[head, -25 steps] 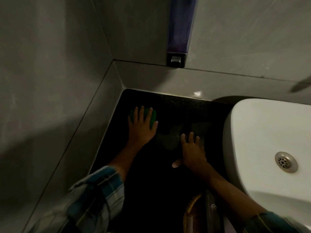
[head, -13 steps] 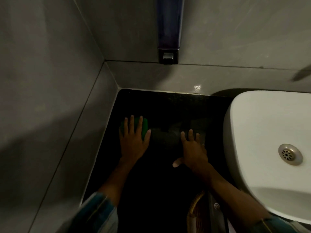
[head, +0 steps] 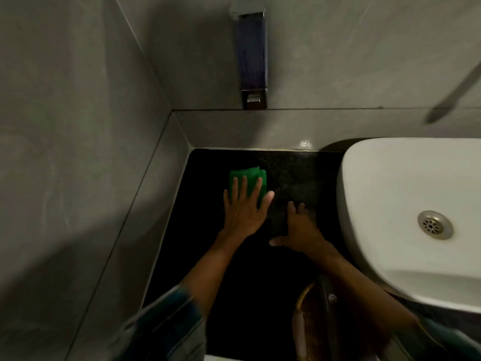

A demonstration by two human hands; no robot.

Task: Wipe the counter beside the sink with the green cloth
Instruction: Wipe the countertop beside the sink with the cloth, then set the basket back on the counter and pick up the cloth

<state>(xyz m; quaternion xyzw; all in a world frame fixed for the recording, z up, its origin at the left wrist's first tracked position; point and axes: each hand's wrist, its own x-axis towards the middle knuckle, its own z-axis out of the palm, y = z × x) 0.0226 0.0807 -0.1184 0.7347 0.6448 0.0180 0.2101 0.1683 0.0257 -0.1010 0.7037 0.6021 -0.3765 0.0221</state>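
Note:
A folded green cloth (head: 247, 175) lies flat on the black counter (head: 208, 256) left of the white sink (head: 390, 194). My left hand (head: 244, 209) presses down on the cloth with its fingers spread, covering the cloth's near half. Resting flat on the bare counter between the cloth and the sink's left rim is my right hand (head: 299, 227), fingers apart, holding nothing.
Grey tiled walls close the counter at the left and back. A soap dispenser (head: 251, 61) hangs on the back wall above the counter. A wicker basket (head: 309, 327) with a dark object stands at the counter's near edge. The sink drain (head: 433, 225) shows at right.
My left hand has slid the green cloth to the right, away from the left wall and closer to my right hand. My right hand has stayed planted on the counter.

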